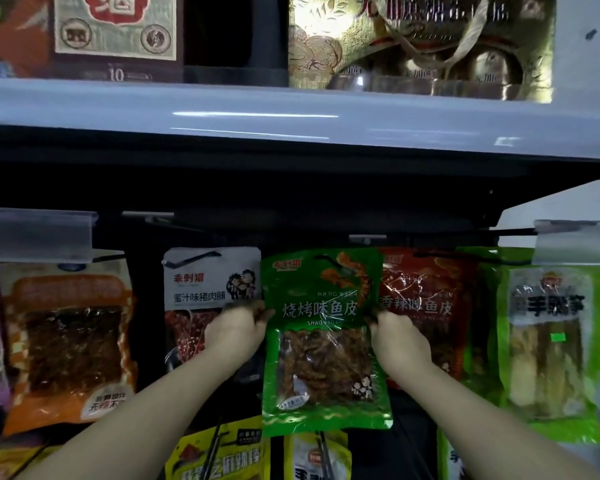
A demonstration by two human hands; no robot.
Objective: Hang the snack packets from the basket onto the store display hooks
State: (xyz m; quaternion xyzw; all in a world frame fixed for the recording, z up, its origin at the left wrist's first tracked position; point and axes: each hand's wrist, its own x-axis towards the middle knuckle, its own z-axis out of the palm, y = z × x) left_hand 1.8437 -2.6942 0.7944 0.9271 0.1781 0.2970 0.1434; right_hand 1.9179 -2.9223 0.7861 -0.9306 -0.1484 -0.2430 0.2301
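The green fish-skin packet (pixel 326 341) is pinched upright at its side edges by the left hand (pixel 234 332) and right hand (pixel 400 341), equally near, its hang hole seemingly lined up at the display hook (pixel 331 259) behind.

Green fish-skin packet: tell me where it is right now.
In the head view the green fish-skin packet sits at centre, held by the left hand and right hand, between the white packet and red packet.

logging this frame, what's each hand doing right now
Left hand: grips the green packet at its left edge.
Right hand: grips its right edge.
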